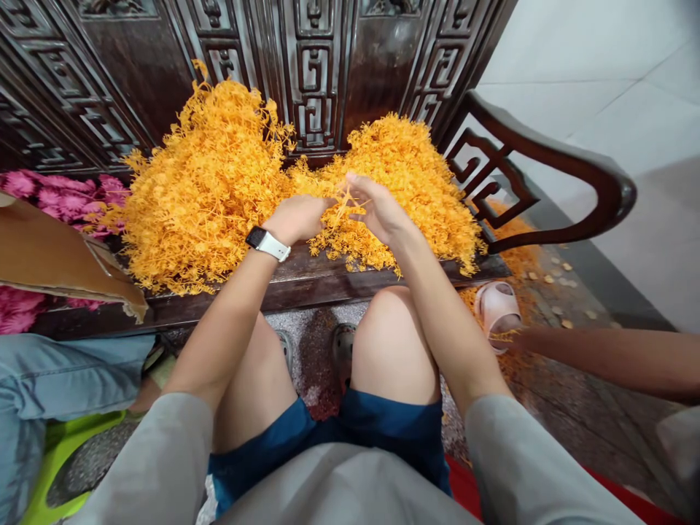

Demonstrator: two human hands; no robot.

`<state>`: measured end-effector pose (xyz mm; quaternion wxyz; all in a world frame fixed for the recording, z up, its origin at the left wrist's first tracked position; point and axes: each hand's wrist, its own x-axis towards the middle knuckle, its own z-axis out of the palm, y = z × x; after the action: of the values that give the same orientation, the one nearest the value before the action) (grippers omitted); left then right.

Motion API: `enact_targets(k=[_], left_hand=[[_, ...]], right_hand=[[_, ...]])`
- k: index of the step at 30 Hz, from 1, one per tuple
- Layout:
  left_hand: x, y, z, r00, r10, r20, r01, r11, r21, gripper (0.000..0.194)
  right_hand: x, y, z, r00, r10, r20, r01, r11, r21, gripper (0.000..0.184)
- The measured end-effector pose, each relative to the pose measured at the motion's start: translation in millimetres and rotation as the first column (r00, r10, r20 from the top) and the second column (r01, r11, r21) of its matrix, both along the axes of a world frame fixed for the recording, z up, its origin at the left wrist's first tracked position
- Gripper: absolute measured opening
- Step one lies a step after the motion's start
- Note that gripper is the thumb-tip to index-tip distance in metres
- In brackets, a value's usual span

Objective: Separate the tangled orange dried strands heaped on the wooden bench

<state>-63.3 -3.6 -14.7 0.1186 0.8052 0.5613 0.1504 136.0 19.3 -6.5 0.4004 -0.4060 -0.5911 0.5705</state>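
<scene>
My left hand [302, 217], with a white-strapped watch [267, 243] on its wrist, has its fingers closed on a small bunch of orange plastic-looking flower sprigs [342, 209]. Bare stems of the bunch point up and to the right. Curled around those stems is my right hand [383, 211], its thumb and fingers partly parted with the stem ends between them. Both hands are just above the front of a dark wooden bench. Behind the left hand rises a tall orange flower pile [202, 175]; a lower orange pile [410, 175] lies behind the right.
The bench [289, 281] has a carved back [377, 80] and a curved armrest [590, 189] at right. A cardboard box [60, 248] and pink flowers [71, 197] are at left. Other people's legs show at both sides, one with a pink sandal [497, 310]. Orange bits litter the floor.
</scene>
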Motion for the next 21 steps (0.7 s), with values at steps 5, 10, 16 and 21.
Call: enact_targets(k=[5,10,16,21], left_hand=[[4.0,1.0,-3.3,0.999,0.007,0.047,-0.011,0.997,0.079,0.013],[-1.5,13.2,3.5,0.903,-0.08,0.422,0.055,0.996,0.07,0.02],[13.2,7.5,16.4,0.549,-0.03,0.835,0.108,0.994,-0.035,0.002],[24.4,10.8,14.1,0.403,0.021,0.915,0.01,1.0,-0.028,0.008]], right_hand=[[-7.2,-1.7,-8.9,0.999,-0.011,0.052,0.005,0.994,0.113,0.035],[-8.1,-0.3,-11.2,0.996,-0.084,0.037,0.075,0.978,0.194,0.031],[-7.3,0.8,-11.5,0.996,-0.086,0.037,0.074,0.964,0.257,0.032],[-11.0,2.8,-13.6,0.997,-0.066,0.042,0.052,0.958,0.283,0.03]])
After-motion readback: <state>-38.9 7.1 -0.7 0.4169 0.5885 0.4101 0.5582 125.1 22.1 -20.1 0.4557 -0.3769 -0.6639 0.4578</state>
